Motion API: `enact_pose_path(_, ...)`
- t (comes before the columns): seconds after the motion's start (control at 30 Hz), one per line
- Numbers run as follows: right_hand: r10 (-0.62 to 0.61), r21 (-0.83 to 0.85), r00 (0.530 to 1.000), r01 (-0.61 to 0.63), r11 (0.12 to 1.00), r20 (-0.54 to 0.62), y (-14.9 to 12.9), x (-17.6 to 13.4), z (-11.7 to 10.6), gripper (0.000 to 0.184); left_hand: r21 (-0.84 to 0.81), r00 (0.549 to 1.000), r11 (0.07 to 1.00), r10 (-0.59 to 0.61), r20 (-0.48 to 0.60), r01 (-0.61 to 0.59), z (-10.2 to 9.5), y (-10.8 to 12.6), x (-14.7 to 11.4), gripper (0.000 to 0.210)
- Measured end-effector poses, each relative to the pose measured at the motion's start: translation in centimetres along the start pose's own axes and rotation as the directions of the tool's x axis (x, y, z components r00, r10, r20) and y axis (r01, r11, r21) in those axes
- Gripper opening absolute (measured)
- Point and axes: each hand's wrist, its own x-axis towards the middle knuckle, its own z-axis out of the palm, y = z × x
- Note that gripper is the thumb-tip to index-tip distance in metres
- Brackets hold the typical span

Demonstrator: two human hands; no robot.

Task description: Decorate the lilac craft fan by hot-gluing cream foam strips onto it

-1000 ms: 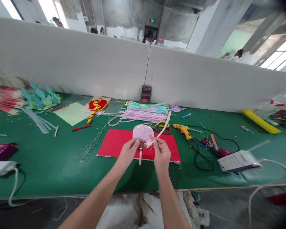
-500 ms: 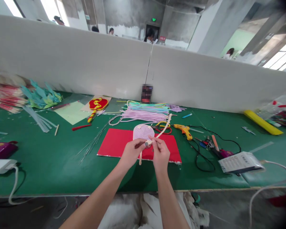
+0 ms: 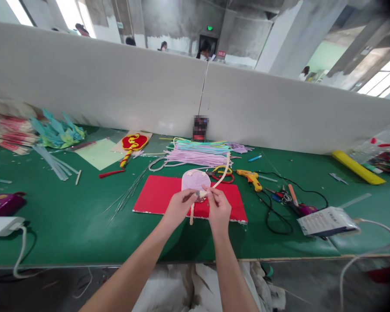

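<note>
Both my hands meet over a red board point(image 3: 159, 195). My left hand point(image 3: 182, 206) pinches a cream pipe cleaner point(image 3: 226, 167) at the lower edge of a round lilac piece point(image 3: 195, 178). Fingers of my right hand point(image 3: 219, 206) are closed on the same cream strand, just right of the left fingertips. Its free end curves up and to the right. A short cream stem point(image 3: 191, 214) hangs below the round piece. My fingertips partly hide where the strand meets the piece.
Behind the board lies a bundle of lilac and turquoise pipe cleaners point(image 3: 198, 154). Scissors point(image 3: 223, 173) and a yellow glue gun point(image 3: 251, 178) with a black cord are to the right. A red and yellow fan-shaped piece point(image 3: 134, 145) and grey wires point(image 3: 128, 197) lie left.
The free end of the cream pipe cleaner has swung slightly left and more upright. Both hands stay at nearly the same place.
</note>
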Motion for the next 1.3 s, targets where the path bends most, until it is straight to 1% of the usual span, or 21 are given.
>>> enact_pose_path(0.2, -0.009, 0.013, 1.000, 0.008, 1.000, 0.016, -0.1, -0.2, 0.1, 0.020, 0.030, 1.000, 1.000, -0.009, -0.009, 0.009, -0.1, 0.1, 0.1, 0.019)
enact_pose_path(0.4, -0.009, 0.022, 0.999, 0.008, 1.000, 0.044, -0.4, -0.2, 0.0, 0.020, 0.104, 0.999, 0.994, 0.033, -0.005, -0.032, -0.1, 0.0, -0.1, 0.018)
enact_pose_path(0.53, 0.000, 0.042, 0.998, -0.002, 0.999, 0.058, -0.3, -0.2, 0.1, 0.021, 0.181, 0.996, 0.980, 0.082, -0.017, -0.077, -0.2, -0.3, -0.2, 0.017)
enact_pose_path(0.63, 0.025, 0.049, 0.999, -0.026, 0.998, 0.025, 0.1, -0.2, 0.1, 0.028, 0.255, 0.989, 0.960, 0.132, -0.064, -0.112, -0.4, -0.6, -0.2, 0.016)
enact_pose_path(0.73, 0.088, 0.061, 0.996, -0.086, 0.994, -0.028, 0.7, 0.0, 0.1, 0.036, 0.341, 0.970, 0.928, 0.205, -0.132, -0.150, -0.7, -1.0, -0.3, 0.017)
enact_pose_path(0.8, 0.130, 0.091, 0.991, -0.128, 0.988, -0.011, 1.0, 0.1, 0.2, 0.035, 0.399, 0.952, 0.897, 0.267, -0.149, -0.189, -0.7, -1.4, -0.4, 0.018)
enact_pose_path(0.87, 0.155, 0.131, 0.988, -0.157, 0.979, 0.026, 1.2, 0.2, 0.3, 0.036, 0.441, 0.939, 0.864, 0.324, -0.118, -0.243, -0.7, -1.7, -0.6, 0.018)
enact_pose_path(0.97, 0.182, 0.193, 0.981, -0.191, 0.962, 0.063, 1.2, 0.3, 0.5, 0.035, 0.454, 0.930, 0.833, 0.367, -0.029, -0.315, -0.4, -2.1, -1.0, 0.017)
enact_pose_path(1.03, 0.203, 0.230, 0.976, -0.216, 0.949, 0.082, 1.2, 0.3, 0.4, 0.035, 0.436, 0.931, 0.837, 0.364, 0.007, -0.331, -0.2, -2.2, -1.2, 0.016)
enact_pose_path(1.13, 0.226, 0.268, 0.968, -0.247, 0.931, 0.109, 1.3, 0.5, -0.1, 0.034, 0.372, 0.947, 0.877, 0.321, 0.018, -0.304, -0.1, -2.2, -1.1, 0.018)
enact_pose_path(1.2, 0.232, 0.280, 0.964, -0.261, 0.924, 0.132, 1.3, 0.7, -0.5, 0.033, 0.313, 0.965, 0.916, 0.264, 0.001, -0.251, -0.1, -2.2, -0.8, 0.022)
enact_pose_path(1.3, 0.226, 0.280, 0.957, -0.271, 0.921, 0.182, 1.2, 1.0, -0.8, 0.032, 0.211, 0.990, 0.968, 0.143, -0.014, -0.137, -0.4, -2.3, -0.3, 0.026)
